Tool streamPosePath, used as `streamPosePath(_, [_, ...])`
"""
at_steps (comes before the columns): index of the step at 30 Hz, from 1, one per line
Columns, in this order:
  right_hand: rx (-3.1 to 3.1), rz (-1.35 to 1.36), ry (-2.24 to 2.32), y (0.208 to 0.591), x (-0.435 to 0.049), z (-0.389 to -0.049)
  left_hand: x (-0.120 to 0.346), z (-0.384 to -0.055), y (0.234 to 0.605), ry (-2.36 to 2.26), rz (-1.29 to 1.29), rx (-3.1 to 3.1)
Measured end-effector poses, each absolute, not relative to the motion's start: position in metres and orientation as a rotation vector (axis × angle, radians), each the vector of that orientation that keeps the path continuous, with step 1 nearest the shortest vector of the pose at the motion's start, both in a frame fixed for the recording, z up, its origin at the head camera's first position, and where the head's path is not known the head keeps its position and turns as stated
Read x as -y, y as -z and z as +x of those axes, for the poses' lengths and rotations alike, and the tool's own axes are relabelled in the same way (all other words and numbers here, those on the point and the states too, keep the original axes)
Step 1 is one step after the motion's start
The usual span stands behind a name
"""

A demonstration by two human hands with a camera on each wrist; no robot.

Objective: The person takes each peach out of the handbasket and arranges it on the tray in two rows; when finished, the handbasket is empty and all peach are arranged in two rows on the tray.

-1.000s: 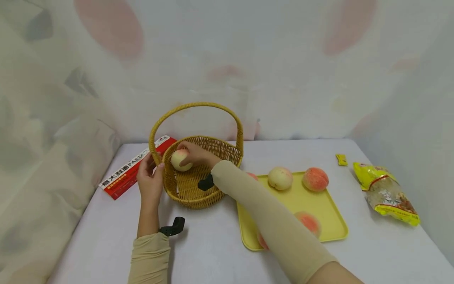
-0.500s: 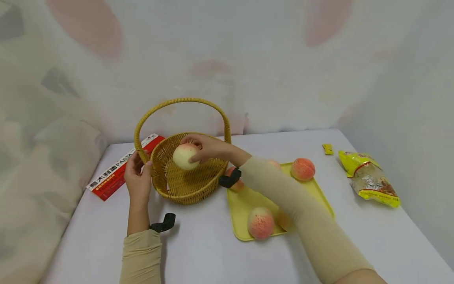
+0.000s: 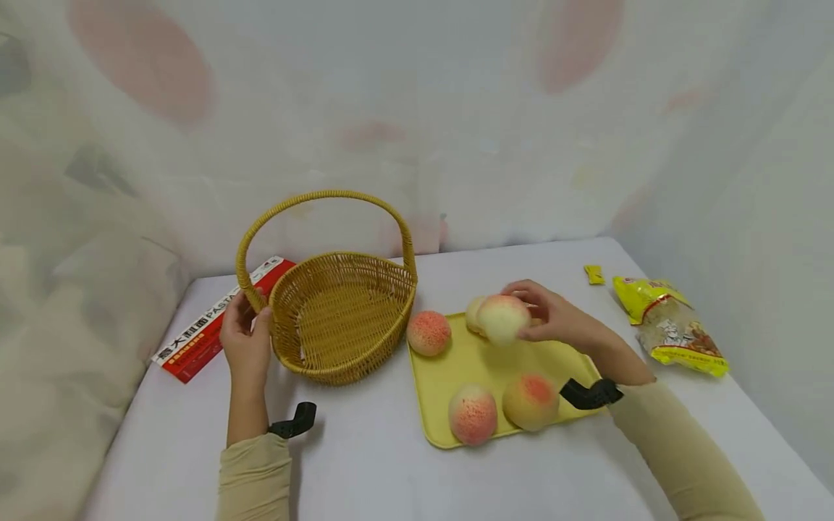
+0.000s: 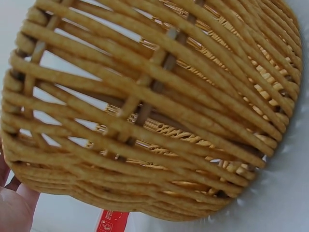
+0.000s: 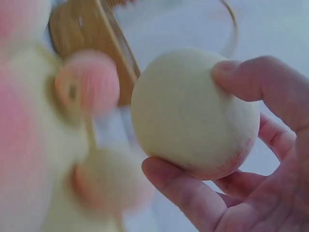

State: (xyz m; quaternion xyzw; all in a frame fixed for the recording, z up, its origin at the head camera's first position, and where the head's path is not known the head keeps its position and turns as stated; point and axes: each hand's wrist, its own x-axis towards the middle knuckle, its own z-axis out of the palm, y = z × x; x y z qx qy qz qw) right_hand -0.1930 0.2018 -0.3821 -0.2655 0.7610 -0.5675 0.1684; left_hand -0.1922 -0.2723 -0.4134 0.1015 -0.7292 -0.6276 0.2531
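My left hand (image 3: 247,336) grips the woven wicker basket (image 3: 355,365) at its left side, where the tall arched handle meets the rim. In the left wrist view the basket's woven side (image 4: 145,111) fills most of the picture, with part of the hand at lower left. My right hand (image 3: 563,322) holds a pale, pink-topped peach (image 3: 503,319) above the yellow tray (image 3: 433,420). Seen from the right wrist, thumb and fingers pinch this peach (image 5: 193,111). Several other peaches sit on the tray, including a pink one (image 3: 428,333) at its back left corner.
Behind the basket's left side lies a red and white pasta box (image 3: 215,325). On the right are a yellow-ended clear food bag (image 3: 671,329) and a small yellow packet (image 3: 594,274). A fabric backdrop (image 3: 313,123) rises behind the table.
My right hand has lifted the peach out of the basket and carried it right, over the tray. The left hand keeps its hold on the basket. The head view has shifted a little.
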Motion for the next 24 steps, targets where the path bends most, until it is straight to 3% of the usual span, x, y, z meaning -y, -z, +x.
streamPosePath(9, [-2.291,-0.452,1.560,0.415,-0.291,-0.143,0.277,-0.192,0.408,1.775,0.363,1.952])
streamPosePath(24, [-2.189,-0.521,1.351,0.434,-0.318,-0.126,0.273,-0.194,0.413,1.781,0.400,1.973])
